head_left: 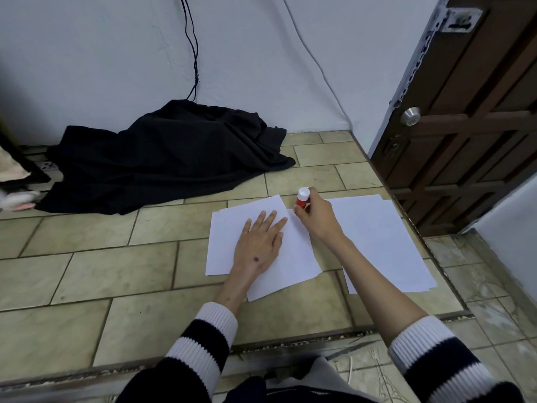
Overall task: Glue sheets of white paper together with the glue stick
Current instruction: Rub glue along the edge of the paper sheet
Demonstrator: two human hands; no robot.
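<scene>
Overlapping white paper sheets (pixel 223 242) lie on the tiled floor in front of me. My left hand (pixel 258 242) presses flat on them with straight, spread fingers. My right hand (pixel 315 216) grips a red glue stick (pixel 300 200) with a white cap, held upright at the far right corner of those sheets. A second stack of white paper (pixel 380 239) lies to the right, partly under my right forearm.
A black cloth heap (pixel 162 158) lies at the back left against the white wall, with a black cable (pixel 194 53) running down to it. A brown wooden door (pixel 465 126) stands at the right. The raised tiled platform ends in a step edge (pixel 290 341) near me.
</scene>
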